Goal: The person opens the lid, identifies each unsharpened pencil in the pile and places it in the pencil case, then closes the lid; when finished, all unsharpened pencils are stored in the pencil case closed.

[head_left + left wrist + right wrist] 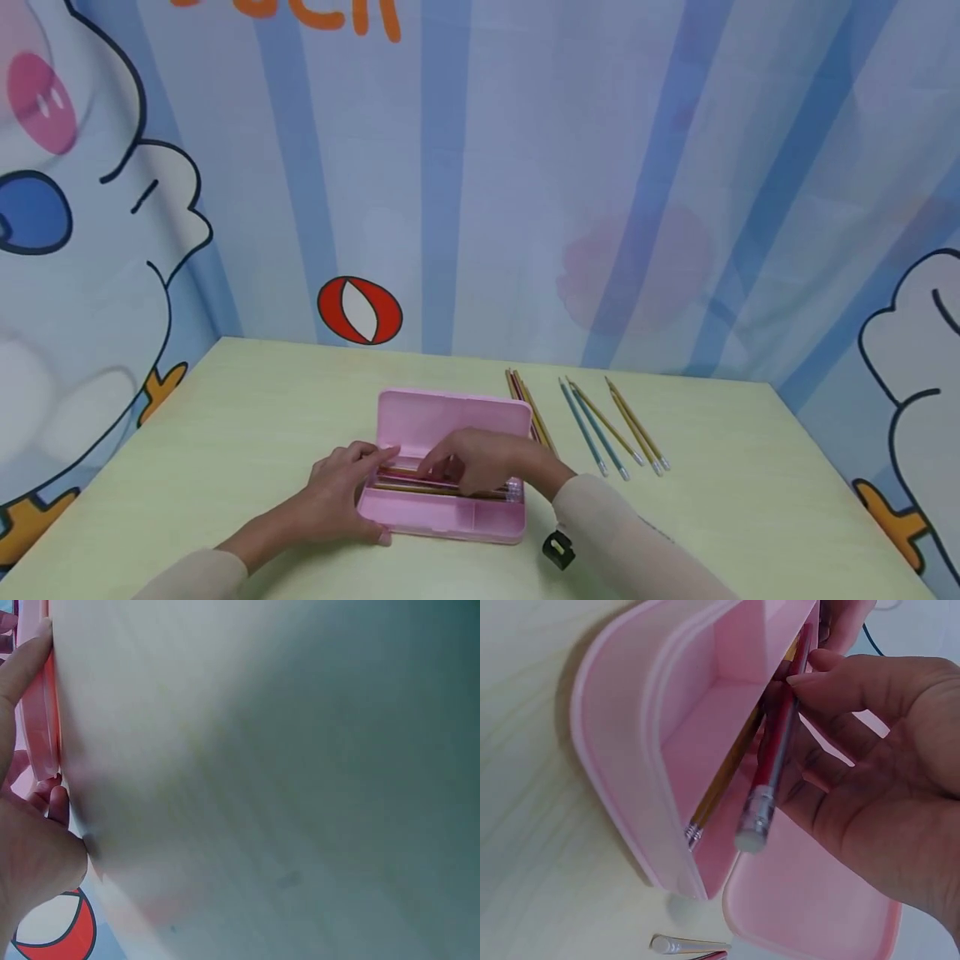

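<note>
Your hands work at the open pink pencil case point(442, 508) on the table point(225, 433).

Your right hand point(487, 462) curls its fingers point(832, 667) round a red pencil point(776, 742), pinching it just over the case's long compartment, the eraser end jutting past your fingertips. A yellow pencil point(724, 776) lies in the compartment right beneath it. Your left hand point(341, 492) rests against the case's left end, thumb at its front edge and straight fingers point(26, 664) touching the rim. More pencils point(607, 425) lie well beyond your right hand; a small black sharpener point(558, 550) sits just beside that wrist.
</note>
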Available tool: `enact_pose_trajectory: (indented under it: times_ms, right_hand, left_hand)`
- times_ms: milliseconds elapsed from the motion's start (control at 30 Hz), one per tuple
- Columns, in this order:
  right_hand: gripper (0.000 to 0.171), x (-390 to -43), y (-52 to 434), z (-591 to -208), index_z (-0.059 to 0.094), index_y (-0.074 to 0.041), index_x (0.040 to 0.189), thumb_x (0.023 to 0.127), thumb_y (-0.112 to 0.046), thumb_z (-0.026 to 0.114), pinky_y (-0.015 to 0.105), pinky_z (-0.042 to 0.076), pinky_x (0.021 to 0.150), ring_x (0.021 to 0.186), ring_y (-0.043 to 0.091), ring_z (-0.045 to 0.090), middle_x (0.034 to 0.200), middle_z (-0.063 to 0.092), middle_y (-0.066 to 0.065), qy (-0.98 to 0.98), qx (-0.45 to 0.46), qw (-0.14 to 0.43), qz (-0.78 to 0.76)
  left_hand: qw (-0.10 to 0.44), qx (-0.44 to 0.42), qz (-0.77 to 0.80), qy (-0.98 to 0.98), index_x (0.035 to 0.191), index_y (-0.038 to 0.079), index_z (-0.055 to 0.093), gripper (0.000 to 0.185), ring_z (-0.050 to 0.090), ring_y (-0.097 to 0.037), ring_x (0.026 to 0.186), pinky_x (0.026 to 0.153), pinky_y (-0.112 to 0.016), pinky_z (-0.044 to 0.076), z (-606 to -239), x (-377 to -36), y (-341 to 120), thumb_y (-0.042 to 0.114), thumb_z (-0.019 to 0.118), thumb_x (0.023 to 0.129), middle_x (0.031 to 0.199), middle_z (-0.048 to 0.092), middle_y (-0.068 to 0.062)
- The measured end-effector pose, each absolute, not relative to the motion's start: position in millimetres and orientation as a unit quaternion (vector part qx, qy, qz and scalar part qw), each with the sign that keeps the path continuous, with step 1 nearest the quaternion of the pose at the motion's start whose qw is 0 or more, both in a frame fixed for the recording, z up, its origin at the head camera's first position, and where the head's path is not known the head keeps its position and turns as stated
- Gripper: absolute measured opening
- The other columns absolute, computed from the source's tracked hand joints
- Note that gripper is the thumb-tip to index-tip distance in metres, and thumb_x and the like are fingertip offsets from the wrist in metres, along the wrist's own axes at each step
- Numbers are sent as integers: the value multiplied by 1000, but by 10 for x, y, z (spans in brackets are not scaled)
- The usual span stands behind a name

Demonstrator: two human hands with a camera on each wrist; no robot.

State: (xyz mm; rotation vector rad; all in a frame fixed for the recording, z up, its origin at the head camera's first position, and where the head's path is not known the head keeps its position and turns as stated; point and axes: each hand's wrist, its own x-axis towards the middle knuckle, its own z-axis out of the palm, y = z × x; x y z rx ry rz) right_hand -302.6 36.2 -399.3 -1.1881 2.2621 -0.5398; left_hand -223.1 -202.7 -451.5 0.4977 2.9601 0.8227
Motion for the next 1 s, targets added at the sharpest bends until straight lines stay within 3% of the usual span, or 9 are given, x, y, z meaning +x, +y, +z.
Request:
enact_pose_trajectory:
  times_ms: [233, 600, 800, 900, 1000]
  right_hand:
    - [52, -3004, 384, -3999, 71, -11, 123, 81, 17, 61, 16, 50, 75, 82, 5, 59, 100, 70, -2, 843, -433, 251, -198]
    - [42, -3065, 777, -3596, 60, -2, 133, 92, 4, 58, 21, 52, 88, 101, 14, 66, 111, 69, 9, 806, -462, 256, -268]
    - [40, -3184, 1120, -3384, 57, -1, 136, 96, -3, 59, 30, 55, 78, 95, 29, 65, 111, 67, 19, 802, -410, 254, -353]
    - [37, -3262, 1252, -3382, 59, -1, 133, 96, -5, 61, 39, 56, 79, 93, 36, 64, 108, 67, 20, 812, -371, 236, -384]
    - [35, -3346, 1348, -3444, 60, 0, 131, 97, -7, 62, 43, 57, 81, 93, 33, 66, 107, 68, 19, 824, -332, 210, -408]
  left_hand:
    - [28, 140, 270, 952, 148, 24, 49, 104, 44, -21, 114, 101, -56, 32, -4530, -2228, -2001, 52, 93, 58, 134, 51, -4]
    - [3, 159, 268, 950, 148, 21, 49, 104, 45, -23, 117, 101, -56, 33, -4516, -2238, -2034, 50, 94, 58, 133, 51, -4]
    - [-10, 168, 263, 950, 148, 22, 49, 105, 46, -24, 117, 100, -55, 34, -4529, -2233, -2051, 50, 94, 57, 133, 52, -5]
    - [-10, 168, 262, 950, 148, 22, 48, 106, 46, -24, 116, 100, -55, 34, -4544, -2227, -2046, 51, 94, 57, 133, 51, -6]
    - [-12, 167, 261, 951, 148, 22, 49, 106, 46, -23, 115, 99, -55, 34, -4551, -2220, -2036, 50, 94, 56, 133, 51, -6]
